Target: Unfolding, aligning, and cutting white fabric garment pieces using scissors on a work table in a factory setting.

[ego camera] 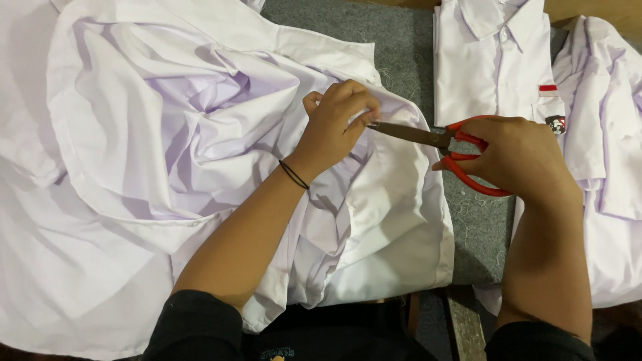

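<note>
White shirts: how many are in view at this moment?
3, possibly more hidden. A crumpled white cotton shirt lies under the left hand; a folded white collared shirt lies at top centre-right; another white shirt lies at the right edge, partly cut off.

A garment workshop is being shown, likely a small sewing or finishing room. A bench (408, 53) covered in grey felt-like cloth, strewn with loose thread ends, is being used as the work surface. Several identical white shirts are being kept on it: a crumpled one (167, 134), a folded shirt (491, 60) with collar and pocket badge, and another (612, 134) beside it. Red-handled scissors (455, 150) are being worked at a seam.
</note>
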